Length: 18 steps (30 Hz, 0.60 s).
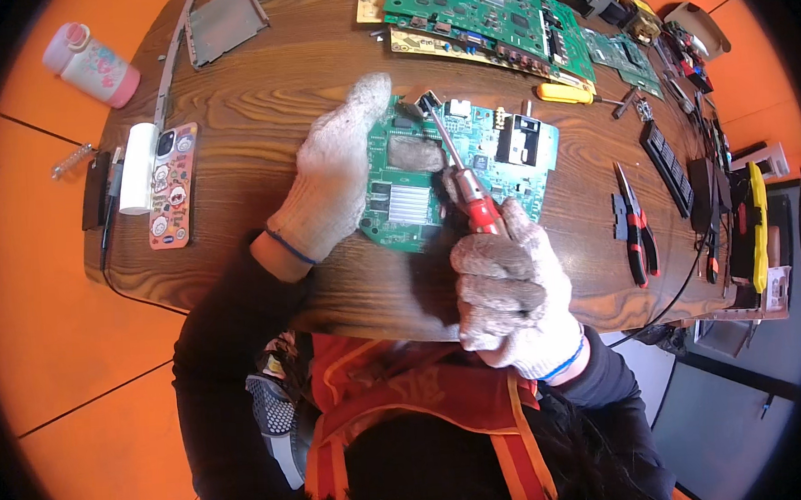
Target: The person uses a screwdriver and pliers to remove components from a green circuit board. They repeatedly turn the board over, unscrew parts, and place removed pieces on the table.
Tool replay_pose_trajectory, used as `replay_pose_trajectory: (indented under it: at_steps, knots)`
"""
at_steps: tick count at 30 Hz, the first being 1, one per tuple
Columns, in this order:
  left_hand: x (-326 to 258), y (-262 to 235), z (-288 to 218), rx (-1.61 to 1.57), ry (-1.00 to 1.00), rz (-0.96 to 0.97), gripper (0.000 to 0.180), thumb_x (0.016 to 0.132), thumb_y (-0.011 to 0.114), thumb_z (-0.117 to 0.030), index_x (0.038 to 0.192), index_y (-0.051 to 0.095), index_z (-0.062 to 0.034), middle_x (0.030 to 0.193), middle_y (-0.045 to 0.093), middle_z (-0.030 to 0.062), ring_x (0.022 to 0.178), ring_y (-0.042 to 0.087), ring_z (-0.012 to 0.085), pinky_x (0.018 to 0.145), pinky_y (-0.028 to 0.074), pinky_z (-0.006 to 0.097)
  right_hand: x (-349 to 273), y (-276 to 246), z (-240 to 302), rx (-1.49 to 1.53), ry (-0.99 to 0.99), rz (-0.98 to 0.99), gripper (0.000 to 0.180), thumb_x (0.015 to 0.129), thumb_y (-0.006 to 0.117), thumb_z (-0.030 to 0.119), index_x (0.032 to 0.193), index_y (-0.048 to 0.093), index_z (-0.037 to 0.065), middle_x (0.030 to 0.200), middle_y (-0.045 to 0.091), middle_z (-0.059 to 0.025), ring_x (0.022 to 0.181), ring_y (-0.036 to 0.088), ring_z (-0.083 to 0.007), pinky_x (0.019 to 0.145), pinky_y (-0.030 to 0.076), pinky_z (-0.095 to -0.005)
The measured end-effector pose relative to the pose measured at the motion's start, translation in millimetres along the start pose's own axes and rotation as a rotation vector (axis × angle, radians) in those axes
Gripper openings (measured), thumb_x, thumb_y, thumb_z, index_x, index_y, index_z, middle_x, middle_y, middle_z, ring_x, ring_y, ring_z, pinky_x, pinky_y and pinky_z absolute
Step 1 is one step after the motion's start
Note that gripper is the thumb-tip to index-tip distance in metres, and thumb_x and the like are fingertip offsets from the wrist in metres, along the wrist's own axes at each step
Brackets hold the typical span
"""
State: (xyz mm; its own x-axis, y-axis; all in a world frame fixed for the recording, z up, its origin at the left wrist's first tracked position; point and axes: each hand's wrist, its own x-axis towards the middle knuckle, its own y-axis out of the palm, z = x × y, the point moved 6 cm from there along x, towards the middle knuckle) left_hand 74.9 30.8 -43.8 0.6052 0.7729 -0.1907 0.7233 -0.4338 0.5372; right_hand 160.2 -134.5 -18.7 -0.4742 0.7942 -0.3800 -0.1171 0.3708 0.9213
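The left hand (338,176), in a white knitted glove, lies flat with its fingers together on the left edge of the green, rounded circuit board (455,170), pressing it onto the brown wood-grain desk (256,95). The right hand (511,294), gloved alike, has its grip closed around the red handle of a screwdriver (460,179), whose metal shaft slants up-left to a black part near the board's top edge. The board sits at the desk's middle, just in front of the person. Red-handled pliers (637,229) lie to its right, a yellow-handled tool (566,94) beyond it, and a sticker-covered phone (172,185) to its left.
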Motion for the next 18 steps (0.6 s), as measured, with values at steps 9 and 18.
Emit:
replay_pose_trajectory:
  at_steps: [9,18]
  knots:
    - [5,-14,6,0.176,0.093,-0.094,0.033,0.106,0.053,-0.032,0.110,0.064,-0.0012,0.098,0.067,0.0089,0.078,0.067,0.0168,0.072,0.056,0.027,-60,54,56,-1.534,-0.839,-0.328,0.042,0.099,0.066,0.025,0.130,0.061,-0.003,0.110,0.066,-0.0097,0.095,0.062,-0.0159,0.085,0.048,-0.0296]
    - [-5,6,-4,0.045,-0.069,-0.097,0.038,0.107,0.052,-0.037,0.112,0.063,-0.0012,0.104,0.070,0.0102,0.085,0.073,0.0196,0.068,0.062,0.030,-87,37,124,-2.107,-1.341,-0.682,0.050,0.101,0.055,0.008,0.149,0.046,-0.002,0.126,0.066,-0.0131,0.093,0.064,-0.0157,0.075,0.051,-0.0278]
